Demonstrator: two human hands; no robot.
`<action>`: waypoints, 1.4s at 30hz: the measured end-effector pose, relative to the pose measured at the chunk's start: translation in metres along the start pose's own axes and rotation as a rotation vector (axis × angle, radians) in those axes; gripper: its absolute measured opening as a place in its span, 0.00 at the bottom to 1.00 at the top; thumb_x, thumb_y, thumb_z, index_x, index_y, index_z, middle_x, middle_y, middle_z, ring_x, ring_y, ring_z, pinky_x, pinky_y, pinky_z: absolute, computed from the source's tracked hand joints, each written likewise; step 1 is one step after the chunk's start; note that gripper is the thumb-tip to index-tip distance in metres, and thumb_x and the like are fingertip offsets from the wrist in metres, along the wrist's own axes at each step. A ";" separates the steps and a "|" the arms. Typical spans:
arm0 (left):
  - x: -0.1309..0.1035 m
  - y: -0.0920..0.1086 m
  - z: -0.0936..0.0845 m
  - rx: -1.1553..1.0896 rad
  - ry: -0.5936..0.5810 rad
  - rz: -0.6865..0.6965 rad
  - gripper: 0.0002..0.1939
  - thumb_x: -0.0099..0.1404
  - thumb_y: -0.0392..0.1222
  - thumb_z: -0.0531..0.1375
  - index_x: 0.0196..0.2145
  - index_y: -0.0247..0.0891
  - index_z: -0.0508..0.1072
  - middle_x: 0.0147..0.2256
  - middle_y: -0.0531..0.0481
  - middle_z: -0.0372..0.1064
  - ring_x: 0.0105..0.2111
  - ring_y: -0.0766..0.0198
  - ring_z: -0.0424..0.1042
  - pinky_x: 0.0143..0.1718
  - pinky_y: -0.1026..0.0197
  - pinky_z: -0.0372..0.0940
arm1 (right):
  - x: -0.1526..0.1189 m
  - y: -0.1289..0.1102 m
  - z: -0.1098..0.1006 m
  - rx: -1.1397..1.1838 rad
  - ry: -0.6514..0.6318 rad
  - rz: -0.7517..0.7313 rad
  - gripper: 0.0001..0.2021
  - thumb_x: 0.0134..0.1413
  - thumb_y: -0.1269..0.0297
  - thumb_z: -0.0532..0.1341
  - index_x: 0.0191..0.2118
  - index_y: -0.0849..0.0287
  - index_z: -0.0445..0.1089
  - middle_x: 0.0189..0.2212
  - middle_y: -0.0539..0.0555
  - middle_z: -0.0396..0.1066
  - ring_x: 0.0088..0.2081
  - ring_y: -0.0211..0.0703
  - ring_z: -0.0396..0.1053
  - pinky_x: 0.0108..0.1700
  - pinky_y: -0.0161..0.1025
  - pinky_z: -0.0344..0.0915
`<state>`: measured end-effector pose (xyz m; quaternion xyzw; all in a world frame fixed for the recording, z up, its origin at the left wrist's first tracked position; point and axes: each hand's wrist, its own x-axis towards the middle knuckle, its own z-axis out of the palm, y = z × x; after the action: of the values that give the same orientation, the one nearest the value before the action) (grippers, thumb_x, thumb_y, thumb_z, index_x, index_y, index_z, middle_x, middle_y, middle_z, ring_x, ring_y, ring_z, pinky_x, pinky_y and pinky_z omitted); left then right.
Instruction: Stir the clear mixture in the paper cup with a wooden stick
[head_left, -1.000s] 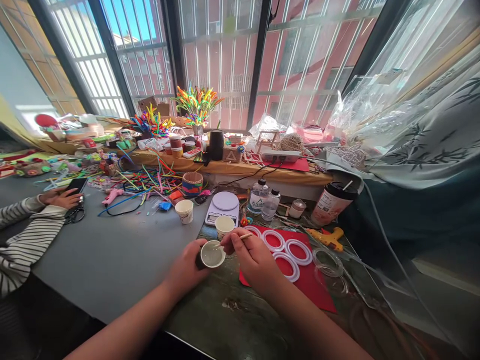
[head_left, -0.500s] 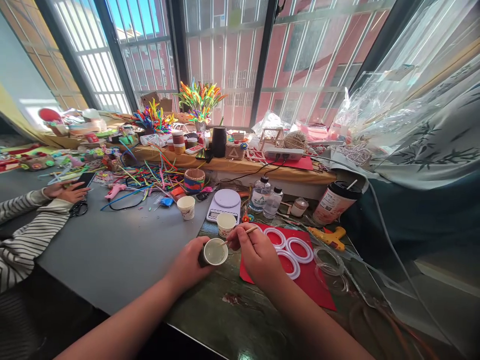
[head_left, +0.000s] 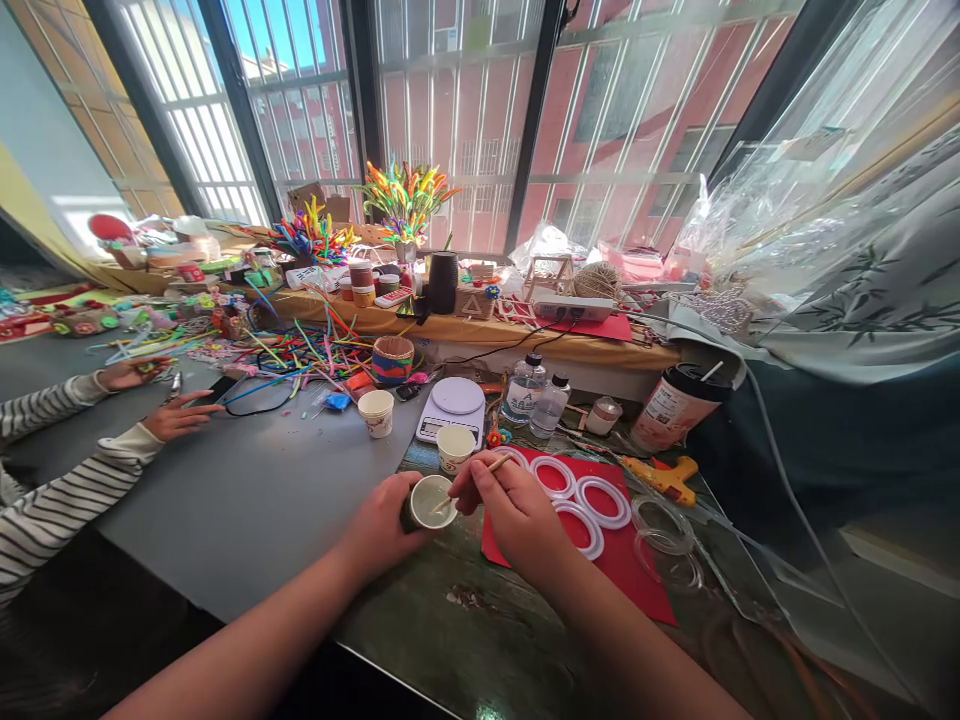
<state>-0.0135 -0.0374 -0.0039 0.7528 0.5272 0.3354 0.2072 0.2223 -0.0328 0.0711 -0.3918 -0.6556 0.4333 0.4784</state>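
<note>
My left hand (head_left: 388, 518) is wrapped round a paper cup (head_left: 433, 503) that is tilted toward me, with cloudy clear liquid inside. My right hand (head_left: 513, 505) pinches a thin wooden stick (head_left: 500, 462), and its lower end dips into that liquid. Just behind stands a second paper cup (head_left: 456, 449), in front of a white kitchen scale (head_left: 453, 405). A third paper cup (head_left: 376, 413) is on the grey tabletop to the left. Beside my right hand, several translucent ring molds (head_left: 602, 502) lie on a red sheet (head_left: 637, 575).
Two clear bottles (head_left: 523, 390) stand behind the red sheet. To the right are a yellow glue gun (head_left: 664, 478), clear rings (head_left: 664, 525) and a large drink cup (head_left: 677, 408). Pipe cleaners (head_left: 300, 350) heap at the left, near a co-worker's striped sleeves (head_left: 71, 510).
The stick has shifted inside the cup, its end now nearer the middle. At the left, the co-worker's hands have come apart and the phone now lies on the table.
</note>
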 end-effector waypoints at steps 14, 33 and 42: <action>0.000 -0.003 0.001 -0.009 -0.008 0.022 0.25 0.61 0.46 0.77 0.54 0.43 0.79 0.52 0.42 0.85 0.53 0.43 0.84 0.56 0.45 0.78 | 0.000 -0.001 -0.001 0.018 0.015 0.020 0.31 0.77 0.32 0.55 0.36 0.53 0.76 0.32 0.57 0.80 0.35 0.50 0.77 0.40 0.47 0.74; 0.000 -0.002 0.001 -0.001 -0.021 0.012 0.25 0.62 0.45 0.76 0.55 0.42 0.79 0.50 0.42 0.84 0.51 0.43 0.83 0.55 0.44 0.78 | 0.002 -0.001 -0.001 0.041 0.005 0.032 0.31 0.76 0.30 0.56 0.36 0.54 0.75 0.33 0.57 0.81 0.34 0.49 0.78 0.39 0.46 0.75; 0.000 -0.004 0.002 -0.001 -0.016 0.013 0.26 0.61 0.46 0.76 0.55 0.43 0.79 0.53 0.41 0.84 0.53 0.42 0.83 0.56 0.44 0.78 | 0.002 0.001 -0.002 0.045 0.010 0.032 0.32 0.75 0.28 0.55 0.36 0.53 0.75 0.34 0.57 0.80 0.36 0.50 0.77 0.41 0.46 0.75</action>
<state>-0.0142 -0.0357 -0.0082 0.7588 0.5203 0.3309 0.2098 0.2239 -0.0303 0.0712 -0.3933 -0.6370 0.4538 0.4834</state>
